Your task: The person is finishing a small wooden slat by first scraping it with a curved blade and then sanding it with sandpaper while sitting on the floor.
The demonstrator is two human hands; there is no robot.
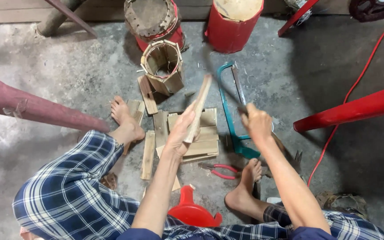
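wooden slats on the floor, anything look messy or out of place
Yes: the flat wooden slats lie scattered at mixed angles on the concrete floor, and red-handled pliers lie loose near the bare right foot.

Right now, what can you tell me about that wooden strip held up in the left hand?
The wooden strip is a narrow, flat slat of pale, unpainted wood, like the cut pieces piled beneath it. The left hand grips its lower end, fingers wrapped round it, so it stands nearly upright and leans slightly right, above the stack of slats on the concrete floor. Its top end is blurred. The right hand is close beside it but apart, gripping a dark tool that is too blurred to identify.
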